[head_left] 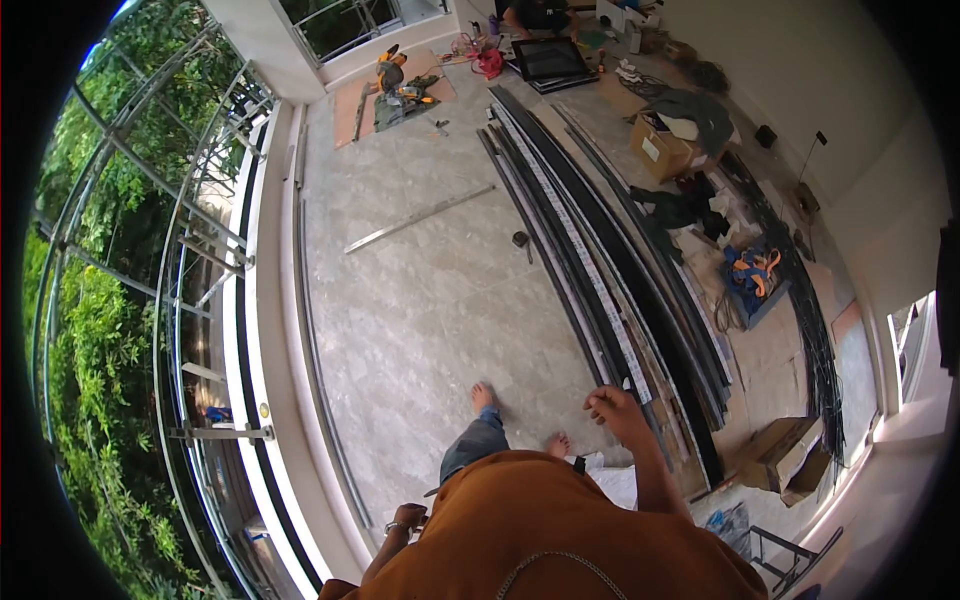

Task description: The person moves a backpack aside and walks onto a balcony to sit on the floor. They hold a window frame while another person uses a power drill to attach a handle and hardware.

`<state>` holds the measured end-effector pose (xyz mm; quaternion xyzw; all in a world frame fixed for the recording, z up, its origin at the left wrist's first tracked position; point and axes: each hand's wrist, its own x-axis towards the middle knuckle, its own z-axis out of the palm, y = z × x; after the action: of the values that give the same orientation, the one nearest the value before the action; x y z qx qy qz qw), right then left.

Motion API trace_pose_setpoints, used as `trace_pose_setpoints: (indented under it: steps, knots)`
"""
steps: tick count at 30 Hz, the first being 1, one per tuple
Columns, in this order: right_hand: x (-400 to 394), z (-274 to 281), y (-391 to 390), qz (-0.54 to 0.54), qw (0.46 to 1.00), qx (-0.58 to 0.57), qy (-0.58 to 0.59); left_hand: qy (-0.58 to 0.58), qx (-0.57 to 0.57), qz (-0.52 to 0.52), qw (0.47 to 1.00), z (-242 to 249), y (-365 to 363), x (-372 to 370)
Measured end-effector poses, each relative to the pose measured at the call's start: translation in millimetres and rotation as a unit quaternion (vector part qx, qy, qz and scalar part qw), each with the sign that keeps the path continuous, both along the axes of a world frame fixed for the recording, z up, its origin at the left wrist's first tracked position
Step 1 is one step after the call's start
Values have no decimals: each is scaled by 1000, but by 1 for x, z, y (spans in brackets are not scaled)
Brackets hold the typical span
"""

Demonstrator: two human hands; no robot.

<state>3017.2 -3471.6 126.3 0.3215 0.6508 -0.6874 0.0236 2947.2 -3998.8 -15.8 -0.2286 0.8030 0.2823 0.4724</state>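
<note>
My right hand [615,412] is raised at the lower right, fingers curled, near the ends of long dark metal profiles [590,250] lying on the floor. Nothing shows between its fingers, though the palm side is partly hidden. Low at my left side hangs my left hand [410,516], with a band on the wrist; its fingers are curled and too small to read. A light metal bar [420,218] lies across the floor ahead, and a small dark tool [521,240] rests beside the profiles.
Scaffolding [190,240] stands outside the long window opening on the left. A power saw [390,72] sits on a mat at the back. Cardboard box [660,150], blue tool tray [750,290] and open carton [785,455] are on the right. A person [540,14] is at the far end.
</note>
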Motion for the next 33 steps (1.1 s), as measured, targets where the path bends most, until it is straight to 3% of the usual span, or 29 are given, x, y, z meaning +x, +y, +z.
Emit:
trace_pose_setpoints:
  steps: [3,4,6,8,10,16,19,24,26,28,33]
  knots:
    - [-35,-6,4,-2,1000,-9,-3,-29,-55,-35,997,2,11,-26]
    - [-45,-13,6,-6,1000,-5,-5,-30,-51,-39,997,-33,-2,-36]
    - [-60,-33,12,-85,991,-101,-22,-62,-22,-26,997,-129,-41,-56]
    - [-75,-53,18,-99,992,-50,-63,-39,-27,-88,995,-27,36,-126]
    - [-78,-71,17,-115,987,-4,-108,-39,43,17,998,-73,32,-174]
    - [-81,-126,9,-189,962,-53,-191,66,155,23,985,-55,68,-346]
    - [-74,-149,-7,-202,946,-96,-235,101,154,59,981,-47,72,-397]
    - [-69,-159,-29,-205,902,-119,-361,49,97,72,992,-60,70,-412]
    - [-41,-217,-25,-199,860,-226,-411,11,72,101,992,-76,69,-398]
    - [-28,-271,-12,-157,869,-184,-433,-31,41,96,994,-83,71,-384]
    - [-181,-243,90,-155,866,-177,-441,-10,16,59,998,-89,99,-383]
